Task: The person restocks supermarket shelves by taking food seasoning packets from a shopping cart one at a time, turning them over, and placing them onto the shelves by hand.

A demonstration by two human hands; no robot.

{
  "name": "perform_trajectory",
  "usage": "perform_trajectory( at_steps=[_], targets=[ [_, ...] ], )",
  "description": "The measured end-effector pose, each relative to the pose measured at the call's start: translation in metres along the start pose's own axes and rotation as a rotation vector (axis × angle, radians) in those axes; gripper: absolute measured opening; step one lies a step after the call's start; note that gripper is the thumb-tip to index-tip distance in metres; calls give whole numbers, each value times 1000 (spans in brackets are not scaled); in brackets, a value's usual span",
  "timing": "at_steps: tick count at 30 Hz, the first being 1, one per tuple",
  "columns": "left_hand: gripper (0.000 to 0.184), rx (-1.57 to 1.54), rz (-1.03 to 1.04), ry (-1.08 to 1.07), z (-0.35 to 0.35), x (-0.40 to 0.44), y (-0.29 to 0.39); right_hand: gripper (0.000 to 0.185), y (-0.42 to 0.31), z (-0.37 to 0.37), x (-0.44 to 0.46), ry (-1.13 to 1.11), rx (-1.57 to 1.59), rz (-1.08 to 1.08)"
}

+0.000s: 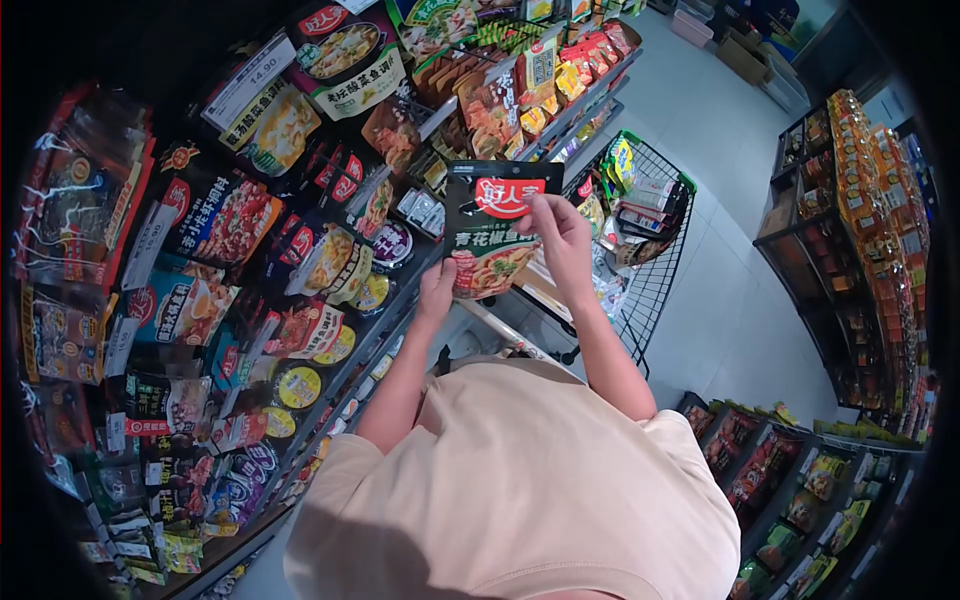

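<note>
In front of my chest is a dark seasoning packet [478,222] with a red logo and a picture of food, held upright with its printed front toward me. My left hand [436,291] grips its lower left edge, with the thumb on the front. My right hand [562,232] is closed at the packet's right edge, its bent fingers covering part of the logo and lettering. The exact contact of the right fingertips is hard to make out.
Shelves of seasoning packets [228,215] and yellow-lidded tubs [299,387] run along my left. A shopping cart [662,290] holding several packaged goods stands ahead, right of the packet. More stocked shelves [800,480] stand at the right, beside the grey tiled floor [735,300].
</note>
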State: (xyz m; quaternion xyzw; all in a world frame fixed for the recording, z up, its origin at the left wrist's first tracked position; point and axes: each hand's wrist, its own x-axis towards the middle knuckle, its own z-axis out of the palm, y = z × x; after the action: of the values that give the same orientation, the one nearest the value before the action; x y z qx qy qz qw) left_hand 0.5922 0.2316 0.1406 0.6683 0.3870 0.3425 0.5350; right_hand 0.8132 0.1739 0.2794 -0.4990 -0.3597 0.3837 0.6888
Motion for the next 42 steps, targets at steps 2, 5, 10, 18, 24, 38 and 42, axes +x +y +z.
perform_trajectory(
  at_steps=[2,5,10,18,24,38,42],
  targets=[
    [56,-64,-54,69,-20,-10,6,26,18,-8,3,86,-66,-35],
    [56,-130,-112,96,-48,-24,-3,30,51,-15,5,99,-113,-16],
    [54,-193,-215,46,-85,-45,-3,47,98,5,2,-23,-140,157],
    [49,-380,-512,42,-120,-70,-36,18,146,26,-14,-226,-78,456],
    [51,-477,-500,143,-127,-92,-62,26,172,40,-14,-310,-84,582],
    [55,-104,-310,325,-155,-76,-89,58,201,103,36,-387,-71,673],
    [56,48,-255,296,-163,-61,-76,51,210,115,59,-415,-62,729]
  ],
)
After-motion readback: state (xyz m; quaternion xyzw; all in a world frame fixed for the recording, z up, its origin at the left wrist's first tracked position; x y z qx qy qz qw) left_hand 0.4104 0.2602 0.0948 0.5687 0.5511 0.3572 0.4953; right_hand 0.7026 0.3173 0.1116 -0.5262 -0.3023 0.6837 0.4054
